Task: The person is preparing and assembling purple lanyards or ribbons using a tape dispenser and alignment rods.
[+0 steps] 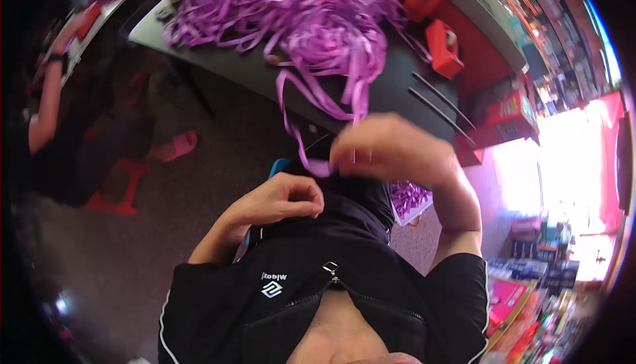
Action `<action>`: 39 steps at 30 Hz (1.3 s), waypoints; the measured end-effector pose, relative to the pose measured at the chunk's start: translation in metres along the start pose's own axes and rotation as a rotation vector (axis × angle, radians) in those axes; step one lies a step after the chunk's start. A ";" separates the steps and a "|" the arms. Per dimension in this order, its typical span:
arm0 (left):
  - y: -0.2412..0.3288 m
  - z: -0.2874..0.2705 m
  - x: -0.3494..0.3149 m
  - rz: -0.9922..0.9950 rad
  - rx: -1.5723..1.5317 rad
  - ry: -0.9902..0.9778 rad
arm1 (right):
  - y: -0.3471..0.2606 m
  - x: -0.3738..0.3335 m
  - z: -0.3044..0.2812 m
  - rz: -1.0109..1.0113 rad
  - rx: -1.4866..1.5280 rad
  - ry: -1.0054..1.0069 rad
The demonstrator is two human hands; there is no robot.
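Observation:
A big tangled heap of purple ribbon (338, 29) covers much of the dark table (414, 109) in front of me. One strand (296, 140) hangs over the near edge and loops down to the fingertips of my right hand (401, 149). That hand is smeared by motion, its fingers curled down around the end of the loop. My left hand (281, 198) is held over my lap, thumb and fingers bent together into a ring. Whatever its fingertips may pinch is too small or hidden to make out.
Two thin metal rods (442, 109) lie on the table's right part, by a red box-shaped holder (444, 49). A white bin (414, 208) with purple pieces stands low beside my right leg. At left another person's arm (46, 102) shows near a red stool (119, 188).

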State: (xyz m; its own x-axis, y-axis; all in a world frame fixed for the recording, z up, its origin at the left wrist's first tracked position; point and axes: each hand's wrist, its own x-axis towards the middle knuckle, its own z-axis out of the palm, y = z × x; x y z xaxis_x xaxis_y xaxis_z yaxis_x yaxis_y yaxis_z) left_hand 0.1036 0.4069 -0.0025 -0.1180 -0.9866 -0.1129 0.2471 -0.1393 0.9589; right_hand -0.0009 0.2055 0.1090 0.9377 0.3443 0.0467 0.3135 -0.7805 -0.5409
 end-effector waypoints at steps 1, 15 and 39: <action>0.004 -0.002 -0.003 0.016 0.044 -0.039 | -0.006 -0.020 0.008 -0.025 0.044 -0.162; 0.048 0.109 0.101 0.277 0.201 -0.230 | -0.091 -0.213 0.031 0.460 0.233 0.660; 0.084 0.192 0.353 0.218 0.562 -0.935 | -0.025 -0.309 0.057 1.063 0.451 1.413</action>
State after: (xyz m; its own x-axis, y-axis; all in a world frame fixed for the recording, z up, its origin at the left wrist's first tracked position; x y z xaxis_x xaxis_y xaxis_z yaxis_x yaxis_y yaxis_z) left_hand -0.1017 0.0628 0.0882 -0.8621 -0.4994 0.0854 -0.0926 0.3212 0.9425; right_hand -0.3069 0.1488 0.0598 0.1730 -0.9843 0.0350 -0.2681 -0.0812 -0.9600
